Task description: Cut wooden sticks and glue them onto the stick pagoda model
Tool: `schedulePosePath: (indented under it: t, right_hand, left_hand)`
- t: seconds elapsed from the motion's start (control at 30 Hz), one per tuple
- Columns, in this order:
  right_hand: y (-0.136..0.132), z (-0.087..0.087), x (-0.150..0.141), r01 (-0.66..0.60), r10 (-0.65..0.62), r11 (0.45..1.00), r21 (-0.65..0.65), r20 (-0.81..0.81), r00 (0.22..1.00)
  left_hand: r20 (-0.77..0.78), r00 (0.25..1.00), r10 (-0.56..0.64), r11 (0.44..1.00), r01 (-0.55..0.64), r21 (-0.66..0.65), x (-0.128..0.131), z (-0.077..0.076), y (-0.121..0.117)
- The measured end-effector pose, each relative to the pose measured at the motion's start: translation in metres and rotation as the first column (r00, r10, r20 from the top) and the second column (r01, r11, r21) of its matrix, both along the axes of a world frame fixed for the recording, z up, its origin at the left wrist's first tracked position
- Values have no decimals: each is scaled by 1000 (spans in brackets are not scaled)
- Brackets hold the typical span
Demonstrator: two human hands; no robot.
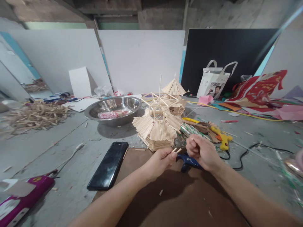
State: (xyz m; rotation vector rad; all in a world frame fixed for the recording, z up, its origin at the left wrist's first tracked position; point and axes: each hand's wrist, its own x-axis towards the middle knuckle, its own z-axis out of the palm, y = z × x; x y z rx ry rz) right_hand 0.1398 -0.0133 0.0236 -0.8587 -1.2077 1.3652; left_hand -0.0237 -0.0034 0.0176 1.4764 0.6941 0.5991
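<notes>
In the head view, the left hand's grip pinches short wooden sticks above the brown board, just in front of the stick-built pagoda model. The right hand is curled closed near them; whether it holds anything, I cannot tell. A light pinch with tips even and free should serve best, knuckles clear of the blue tool.

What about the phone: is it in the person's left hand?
No, the left hand pinches short thin sticks, while the phone lies to its left, apart from it.
</notes>
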Motion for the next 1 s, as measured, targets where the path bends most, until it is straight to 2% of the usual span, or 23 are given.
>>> schedulePosePath:
  t: [0.07, 0.13, 0.2, 0.3, 0.43, 0.53, 0.6, 0.67, 0.73, 0.83, 0.9, 1.0]
  right_hand:
    - [2, 4, 7, -9, -14, 997, 83, 265, 964]
    - [4, 5, 10, -76, -14, 986, 149, 525, 851]
    - [6, 2, 10, -128, -25, 970, 205, 613, 790]
    - [8, -3, 3, -133, 4, 968, 215, 510, 860]
    - [6, -6, -4, -129, 82, 986, 105, 363, 928]
    - [8, -5, -1, 56, -66, 997, 51, 228, 971]
    - [11, -3, 6, 218, -220, 975, 37, 86, 972]
    - [15, 0, 13, 328, -327, 944, 27, -35, 944]
    - [19, 3, 19, 390, -386, 921, 16, -99, 917]
    - [21, 6, 23, 409, -405, 913, 1, -137, 904]
    - [21, 7, 24, 400, -396, 916, 5, -136, 908]
    - [18, 7, 21, 342, -338, 940, 17, -99, 936]
  left_hand:
    - [55, 997, 49, 997, -46, -55, 1, 2, 0]
    - [88, 990, 108, 988, -97, -119, 1, 5, 0]
    - [97, 985, 144, 976, -126, -176, 2, 7, -1]
    - [84, 987, 135, 973, -116, -202, 3, 8, -2]
    - [-14, 998, 67, 986, -68, -155, 4, 8, -2]
    - [-54, 998, 42, 988, -50, -143, 3, 5, 0]
    - [-86, 995, 47, 986, -60, -156, 2, 3, 2]
    - [-147, 987, 62, 986, -84, -146, 0, 0, 5]
    - [-232, 970, 77, 992, -99, -82, 0, -2, 8]
    - [-297, 949, 106, 993, -86, 79, -2, -3, 10]
    - [-259, 958, 122, 984, -83, 157, -2, 0, 9]
    - [-168, 965, 200, 957, -157, 242, -2, 8, 6]
